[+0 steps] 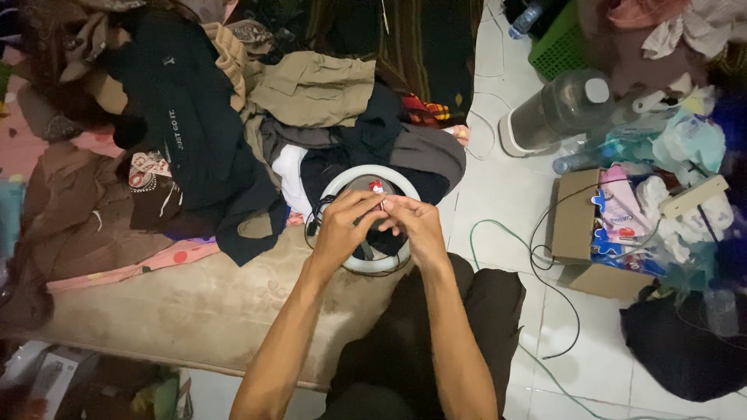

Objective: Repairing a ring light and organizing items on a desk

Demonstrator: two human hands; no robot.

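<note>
My left hand (345,228) and my right hand (416,223) meet over a white ring light (336,185) that lies on a pile of clothes. Both hands pinch a small red and white part (378,189) at the ring's centre, fingertips touching. A black cable (313,220) hangs off the ring's left side under my left hand. My forearms reach up from the bottom of the view, above my dark trousers (436,334).
A heap of dark and khaki clothes (233,117) covers a beige mattress (187,303). On the white tiled floor to the right stand a large water jug (556,109), a cardboard box (580,225) of packets, a green basket (560,47) and loose cables (545,257).
</note>
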